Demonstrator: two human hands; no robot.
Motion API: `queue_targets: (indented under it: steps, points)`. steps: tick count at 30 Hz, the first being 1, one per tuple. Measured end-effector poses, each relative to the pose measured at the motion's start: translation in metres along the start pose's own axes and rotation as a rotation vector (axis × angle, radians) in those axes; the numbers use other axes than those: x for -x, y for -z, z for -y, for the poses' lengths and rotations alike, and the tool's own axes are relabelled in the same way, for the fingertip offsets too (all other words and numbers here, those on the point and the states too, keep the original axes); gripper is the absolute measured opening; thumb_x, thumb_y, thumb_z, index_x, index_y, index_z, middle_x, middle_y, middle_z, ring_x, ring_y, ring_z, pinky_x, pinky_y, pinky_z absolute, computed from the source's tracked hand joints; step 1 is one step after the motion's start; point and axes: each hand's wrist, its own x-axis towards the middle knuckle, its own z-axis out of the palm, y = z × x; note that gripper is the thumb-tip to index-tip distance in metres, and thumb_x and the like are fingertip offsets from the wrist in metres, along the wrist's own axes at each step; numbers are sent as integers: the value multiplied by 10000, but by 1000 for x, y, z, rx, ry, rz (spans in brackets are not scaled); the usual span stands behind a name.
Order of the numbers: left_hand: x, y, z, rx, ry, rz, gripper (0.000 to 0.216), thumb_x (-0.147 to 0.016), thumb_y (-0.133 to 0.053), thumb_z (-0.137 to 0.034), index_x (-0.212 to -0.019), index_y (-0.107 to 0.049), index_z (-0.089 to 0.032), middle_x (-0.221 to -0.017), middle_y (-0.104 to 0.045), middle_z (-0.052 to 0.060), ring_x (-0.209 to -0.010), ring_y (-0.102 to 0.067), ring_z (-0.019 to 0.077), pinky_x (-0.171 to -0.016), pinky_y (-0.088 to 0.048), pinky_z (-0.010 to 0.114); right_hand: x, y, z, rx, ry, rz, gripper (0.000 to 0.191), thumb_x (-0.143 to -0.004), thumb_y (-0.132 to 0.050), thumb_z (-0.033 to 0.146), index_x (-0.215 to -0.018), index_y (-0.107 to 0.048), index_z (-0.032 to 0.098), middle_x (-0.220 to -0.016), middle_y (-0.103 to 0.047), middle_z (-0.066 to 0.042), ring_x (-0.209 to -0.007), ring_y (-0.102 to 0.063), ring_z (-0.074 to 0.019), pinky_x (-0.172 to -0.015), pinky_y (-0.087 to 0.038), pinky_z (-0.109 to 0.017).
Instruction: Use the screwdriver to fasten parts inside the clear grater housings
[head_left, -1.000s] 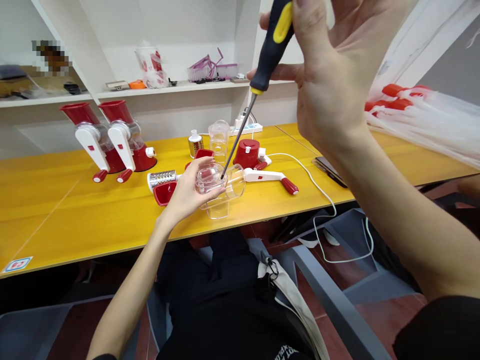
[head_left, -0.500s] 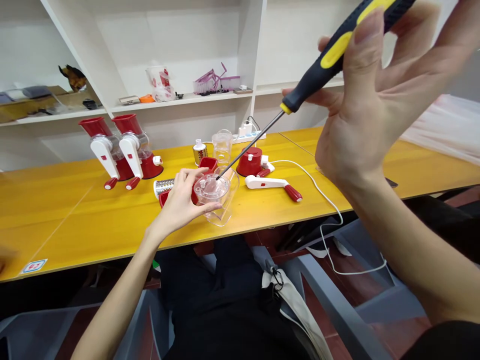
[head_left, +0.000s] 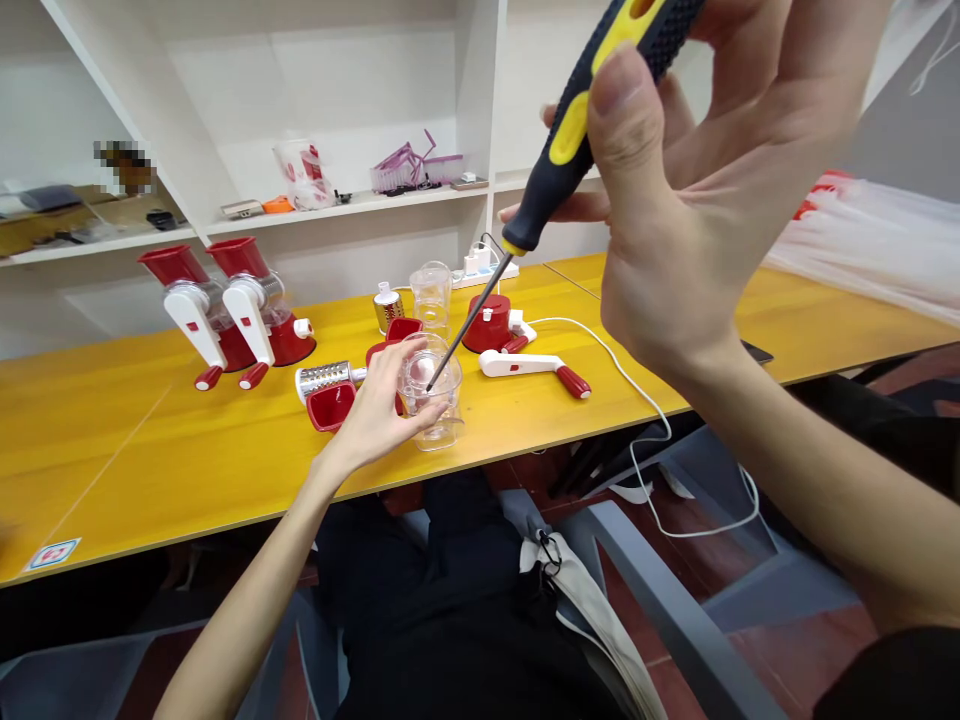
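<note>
No lettering can be read. The white rectangular sticker with a blue border [head_left: 54,554], at the left front edge of the yellow wood-grain table [head_left: 187,460], bears red marks too blurred to make out. A small red square [head_left: 514,368] marks the loose white plastic crank with a dark red grip [head_left: 536,364], its details illegible.

Right hand [head_left: 675,225] raised, wrist [head_left: 694,345] bent; left hand [head_left: 375,405] lower, fingers [head_left: 391,360] curved.
</note>
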Motion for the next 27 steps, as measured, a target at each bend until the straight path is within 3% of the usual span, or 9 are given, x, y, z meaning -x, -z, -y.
queue_targets:
  steps: [4, 7, 9, 12, 15, 17, 20, 23, 27]
  points:
    - [2, -2, -1, -91, 29, -54, 687, -838, -790, -536, -1407, -500, -282, -1373, -602, 104, -1239, -542, 343, -1088, -454, 572, -2, -3, 7, 18, 0, 47, 200, -892, -615, 199, -1068, -545, 264, -1008, -607, 34, -932, -633, -48, -770, -622, -157]
    - [2, -3, -3, -198, 70, -99, 784, -778, -807, -640, -1399, -528, -253, -1303, -602, 128, -1196, -543, 367, -1052, -470, 595, 2, -4, 16, 42, -3, 124, 236, -897, -629, 234, -1120, -574, 287, -1199, -590, 33, -1078, -628, -70, -815, -649, -178]
    - [2, 1, -2, -193, 41, -63, 799, -805, -764, -670, -1433, -505, -249, -1360, -578, 144, -1262, -525, 385, -1096, -443, 616, 6, -1, 21, 86, -24, 160, 251, -905, -628, 251, -1142, -580, 320, -1302, -550, 39, -1119, -618, -87, -869, -664, -210]
    - [-1, 10, 2, -105, -57, 70, 757, -889, -690, -641, -1502, -429, -282, -1470, -547, 123, -1372, -500, 363, -1196, -362, 610, 9, 6, 20, 126, -47, 184, 247, -899, -638, 285, -1131, -611, 368, -1254, -579, 42, -1107, -630, -120, -952, -661, -259]
    - [-4, 12, 4, -160, -38, 73, 821, -823, -728, -701, -1477, -479, -272, -1307, -635, 114, -1225, -575, 362, -1091, -451, 593, 8, 13, 13, 71, -75, 198, 195, -856, -700, 321, -1047, -663, 332, -1165, -631, 23, -1062, -663, -127, -1027, -645, -294]
    - [-6, 8, 0, -287, 6, 13, 874, -748, -740, -778, -1405, -565, -229, -1172, -650, 130, -1107, -583, 379, -996, -478, 599, 7, 15, 9, 22, -124, 224, 195, -851, -719, 337, -1020, -653, 267, -1096, -653, 15, -948, -692, -98, -952, -672, -303]
    - [-9, 4, -15, -466, 61, -12, 945, -753, -655, -855, -1367, -598, -140, -1172, -623, 188, -1116, -563, 427, -988, -441, 622, 6, 17, 11, 9, -248, 285, 240, -874, -697, 392, -969, -593, 197, -875, -643, 26, -743, -698, -72, -634, -643, -236]
    - [-13, 11, -30, -580, 84, 118, 917, -897, -516, -802, -1437, -533, -61, -1256, -596, 234, -1175, -554, 433, -1020, -429, 580, 4, 22, 17, 132, -328, 324, 290, -884, -681, 415, -814, -583, 152, -720, -607, 27, -644, -667, -44, -539, -540, -148]
    - [-20, 29, -33, -572, 65, 303, 819, -910, -568, -749, -1433, -554, -118, -1213, -639, 174, -1123, -584, 379, -1001, -465, 519, 3, 35, 13, 208, -450, 391, 336, -861, -704, 428, -738, -633, 124, -624, -643, 11, -487, -581, -23, -391, -398, -108]
